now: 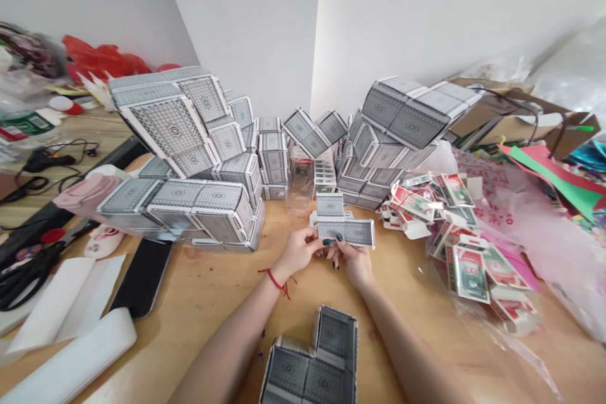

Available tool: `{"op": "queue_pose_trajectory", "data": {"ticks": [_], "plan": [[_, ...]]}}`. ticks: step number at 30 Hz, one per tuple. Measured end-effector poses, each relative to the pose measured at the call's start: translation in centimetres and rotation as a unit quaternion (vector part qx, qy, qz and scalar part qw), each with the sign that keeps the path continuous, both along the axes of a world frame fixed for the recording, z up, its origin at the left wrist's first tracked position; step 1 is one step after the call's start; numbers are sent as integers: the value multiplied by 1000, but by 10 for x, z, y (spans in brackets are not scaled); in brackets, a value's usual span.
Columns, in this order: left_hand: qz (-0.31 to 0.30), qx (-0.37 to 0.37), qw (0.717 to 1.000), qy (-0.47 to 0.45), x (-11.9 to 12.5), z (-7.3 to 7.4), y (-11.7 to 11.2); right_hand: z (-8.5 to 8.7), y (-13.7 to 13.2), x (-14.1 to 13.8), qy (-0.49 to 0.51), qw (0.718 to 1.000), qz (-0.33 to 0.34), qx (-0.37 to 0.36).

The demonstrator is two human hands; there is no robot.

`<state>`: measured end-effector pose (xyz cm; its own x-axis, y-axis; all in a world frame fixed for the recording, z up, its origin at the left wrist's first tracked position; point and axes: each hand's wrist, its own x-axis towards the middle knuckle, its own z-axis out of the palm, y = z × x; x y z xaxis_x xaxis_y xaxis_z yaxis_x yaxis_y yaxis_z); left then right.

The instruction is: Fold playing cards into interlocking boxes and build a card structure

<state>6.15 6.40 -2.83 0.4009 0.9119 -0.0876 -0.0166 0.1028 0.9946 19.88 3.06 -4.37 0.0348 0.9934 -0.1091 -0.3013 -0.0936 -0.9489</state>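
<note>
My left hand (297, 252) and my right hand (354, 262) meet over the middle of the wooden table (213, 303). Together they grip a small grey patterned card box (345, 231), held flat with its long side toward me. Both hands have fingers curled round its lower edge. A second grey box (330, 204) stands just behind it, touching or nearly touching. A red string circles my left wrist. Near the front edge, between my forearms, lies a group of the same grey boxes (312, 369).
Tall leaning stacks of grey boxes stand at the left (189, 158) and at the back right (402, 132). Red-and-green flat cartons (464, 246) lie on plastic film at the right. A black phone (142, 278), white paper rolls (71, 353) and cables sit at the left.
</note>
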Motion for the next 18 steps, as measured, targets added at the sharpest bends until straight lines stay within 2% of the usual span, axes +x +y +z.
{"op": "queue_pose_trajectory", "data": {"ticks": [5,13,18], "plan": [[-18,-29,999,-13,-4,2,2,1,-1,1,18,999,32,6],[-59,7,998,15,-7,2,-1,10,-4,-4,-120,991,45,23],[-47,11,999,6,-7,-1,-1,10,-7,-5,-126,989,73,18]]}}
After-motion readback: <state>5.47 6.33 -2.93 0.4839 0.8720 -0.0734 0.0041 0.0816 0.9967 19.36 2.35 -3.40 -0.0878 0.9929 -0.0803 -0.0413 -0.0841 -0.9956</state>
